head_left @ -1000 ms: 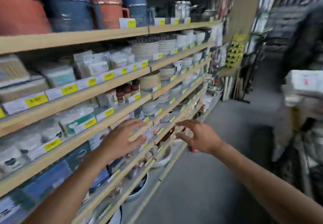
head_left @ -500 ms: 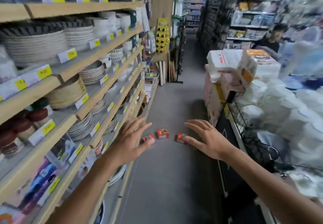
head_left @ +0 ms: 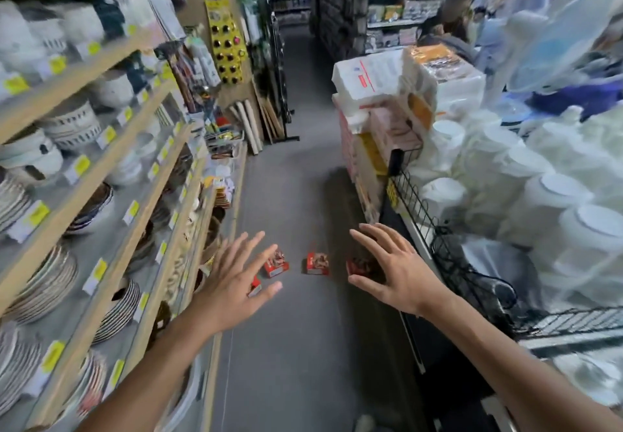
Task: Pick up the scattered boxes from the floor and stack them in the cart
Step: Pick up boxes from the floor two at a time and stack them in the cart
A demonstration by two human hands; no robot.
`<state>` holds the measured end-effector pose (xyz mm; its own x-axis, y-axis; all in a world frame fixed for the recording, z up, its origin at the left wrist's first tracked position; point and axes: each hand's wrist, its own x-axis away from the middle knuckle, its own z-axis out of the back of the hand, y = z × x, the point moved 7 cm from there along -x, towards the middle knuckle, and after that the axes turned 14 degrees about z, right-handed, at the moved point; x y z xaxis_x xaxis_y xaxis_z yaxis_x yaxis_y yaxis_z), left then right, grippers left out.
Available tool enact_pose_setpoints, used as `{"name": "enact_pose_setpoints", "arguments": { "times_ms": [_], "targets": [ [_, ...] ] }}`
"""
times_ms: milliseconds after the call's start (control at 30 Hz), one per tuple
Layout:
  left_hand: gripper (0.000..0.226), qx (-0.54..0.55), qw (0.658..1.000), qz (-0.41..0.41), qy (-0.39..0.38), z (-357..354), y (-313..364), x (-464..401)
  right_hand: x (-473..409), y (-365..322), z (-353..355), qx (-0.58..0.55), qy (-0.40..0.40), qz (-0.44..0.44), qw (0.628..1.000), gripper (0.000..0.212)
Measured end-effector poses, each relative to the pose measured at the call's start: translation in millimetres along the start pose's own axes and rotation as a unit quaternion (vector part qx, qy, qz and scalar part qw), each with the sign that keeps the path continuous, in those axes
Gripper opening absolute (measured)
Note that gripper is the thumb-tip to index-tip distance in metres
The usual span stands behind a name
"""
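Note:
Several small red boxes lie on the grey aisle floor ahead. One red box (head_left: 276, 263) sits left of centre, a second red box (head_left: 317, 264) is in the middle, and a third red box (head_left: 356, 267) is partly behind my right hand. Another box (head_left: 255, 288) peeks out under my left fingers. My left hand (head_left: 232, 288) is held out with fingers spread, holding nothing. My right hand (head_left: 394, 268) is also spread and empty. Both hover well above the floor. A black wire cart (head_left: 419, 210) stands to the right.
Wooden shelves (head_left: 101, 175) of plates and bowls line the left side. White plastic containers (head_left: 539, 202) and stacked packages (head_left: 387, 94) fill the right. A person (head_left: 451, 23) stands behind the packages. The grey aisle (head_left: 293, 178) runs forward between them.
My view has swung from the left shelves to face down the aisle. The red boxes and the wire cart came into view. Both hands stay held out, spread and empty.

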<state>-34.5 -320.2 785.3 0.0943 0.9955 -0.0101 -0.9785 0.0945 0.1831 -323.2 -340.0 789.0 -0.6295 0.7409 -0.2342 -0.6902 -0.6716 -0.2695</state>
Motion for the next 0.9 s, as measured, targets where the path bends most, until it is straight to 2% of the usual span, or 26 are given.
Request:
{"name": "enact_pose_setpoints", "arguments": {
  "times_ms": [133,367,600,900],
  "targets": [
    [0.087,-0.031,0.999,0.017,-0.034,-11.7,6.1,-71.5,-33.5,69.1,1.0,0.001,-0.041,-0.013,0.999,0.094],
    [0.081,-0.021,0.998,0.022,-0.053,-43.8,7.1,-165.7,-88.0,156.9,-23.5,-0.018,-0.085,-0.041,0.995,0.097],
    [0.083,-0.017,0.995,0.006,-0.1,-99.6,-35.4,-276.4,-167.7,225.4,-66.8,-0.016,-0.132,-0.085,0.987,0.097],
    [0.083,0.072,0.981,-0.007,-0.182,-159.0,-81.2,-430.9,-269.1,303.2,-131.7,-0.05,-0.177,-0.194,0.964,0.1]
  ]
}}
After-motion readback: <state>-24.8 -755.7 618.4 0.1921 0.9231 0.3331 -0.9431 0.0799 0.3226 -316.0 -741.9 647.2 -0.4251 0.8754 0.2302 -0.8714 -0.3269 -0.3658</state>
